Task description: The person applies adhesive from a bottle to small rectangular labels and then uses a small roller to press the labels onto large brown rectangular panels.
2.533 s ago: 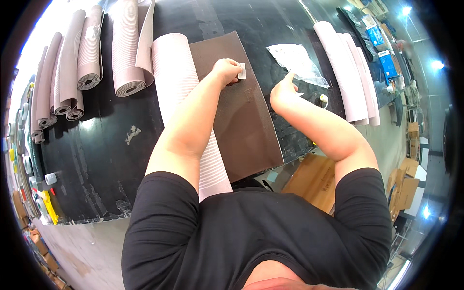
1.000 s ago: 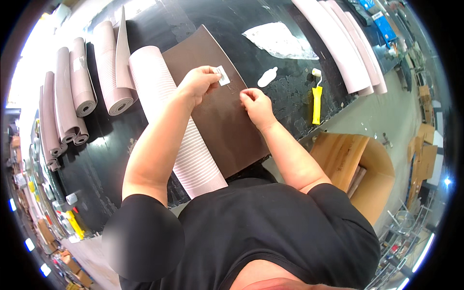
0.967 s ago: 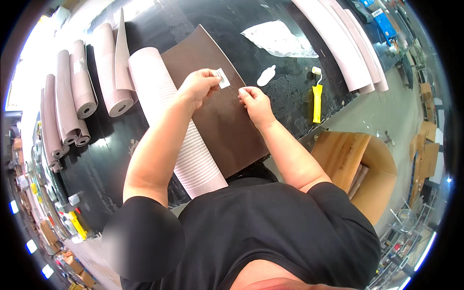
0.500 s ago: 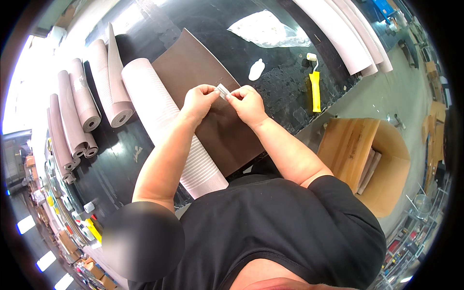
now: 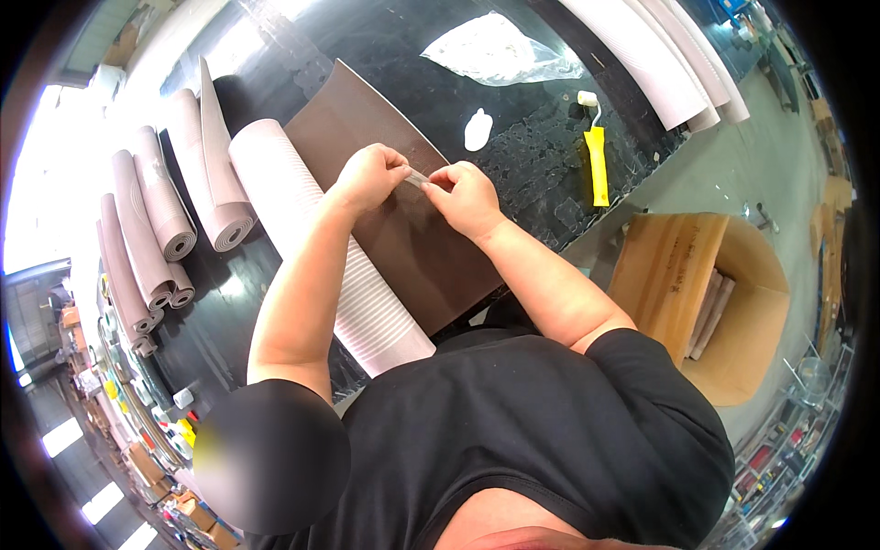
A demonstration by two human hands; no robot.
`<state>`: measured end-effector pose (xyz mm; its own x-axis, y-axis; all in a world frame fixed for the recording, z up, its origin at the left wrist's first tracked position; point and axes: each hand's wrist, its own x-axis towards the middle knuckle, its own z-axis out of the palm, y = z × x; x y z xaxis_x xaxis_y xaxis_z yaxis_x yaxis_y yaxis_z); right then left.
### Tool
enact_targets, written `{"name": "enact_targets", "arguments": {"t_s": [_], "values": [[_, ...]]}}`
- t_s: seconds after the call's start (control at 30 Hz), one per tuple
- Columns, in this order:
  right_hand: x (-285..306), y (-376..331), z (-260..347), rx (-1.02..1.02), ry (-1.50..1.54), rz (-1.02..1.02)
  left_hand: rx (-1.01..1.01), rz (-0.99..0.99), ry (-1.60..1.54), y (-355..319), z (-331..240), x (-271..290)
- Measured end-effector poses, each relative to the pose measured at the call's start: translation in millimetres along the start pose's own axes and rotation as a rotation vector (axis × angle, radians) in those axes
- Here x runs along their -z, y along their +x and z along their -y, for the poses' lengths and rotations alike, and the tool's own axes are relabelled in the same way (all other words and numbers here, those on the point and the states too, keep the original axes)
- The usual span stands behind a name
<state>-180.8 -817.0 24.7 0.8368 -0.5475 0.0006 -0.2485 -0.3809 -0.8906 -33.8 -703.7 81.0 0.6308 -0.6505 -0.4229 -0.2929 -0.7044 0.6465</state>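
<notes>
From my station I have the left hand [image 5: 369, 179] and right hand [image 5: 469, 203] pinching the strip [image 5: 416, 178], each grip narrow on one end; it is over the mat [image 5: 440, 266], roller [image 5: 598, 167] at its three o'clock; I judge it light, bendy (perhaps easily creased), best held by the ends.

Covered, cropped, blurred
Left hand [image 5: 369, 179] and right hand [image 5: 466, 200] hide the ends of a pale strip [image 5: 416, 179]; far-right rolls [image 5: 639, 62] are cropped at the far edge; the left sleeve [image 5: 284, 454] is blurred.

The cardboard box [image 5: 643, 284] bears dark lettering [image 5: 679, 264] — illegible here.
</notes>
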Motion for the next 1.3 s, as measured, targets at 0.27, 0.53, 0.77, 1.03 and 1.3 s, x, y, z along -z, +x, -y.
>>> {"name": "enact_targets", "arguments": {"t_s": [0.27, 0.53, 0.77, 1.03, 1.3], "values": [[10.3, -12.6, -21.7, 0.439, -0.222, 0.025, -0.085, 0.131, 0.201, 34.1, -6.4, 6.8], [5.9, -10.7, -15.9, 0.535, -0.363, -0.032, -0.051, 0.120, 0.255, 45.6, -3.2, 1.4], [-1.4, -7.2, -16.7, 0.525, -0.445, -0.035, -0.090, 0.121, 0.343, 51.7, -2.5, 0.0], [-7.9, -2.9, -17.2, 0.483, -0.534, -0.036, -0.111, 0.094, 0.357, 52.4, -1.9, -2.5], [-7.5, -3.4, -12.8, 0.433, -0.563, 0.016, -0.056, 0.095, 0.339, 49.1, -8.3, -3.9]]}}
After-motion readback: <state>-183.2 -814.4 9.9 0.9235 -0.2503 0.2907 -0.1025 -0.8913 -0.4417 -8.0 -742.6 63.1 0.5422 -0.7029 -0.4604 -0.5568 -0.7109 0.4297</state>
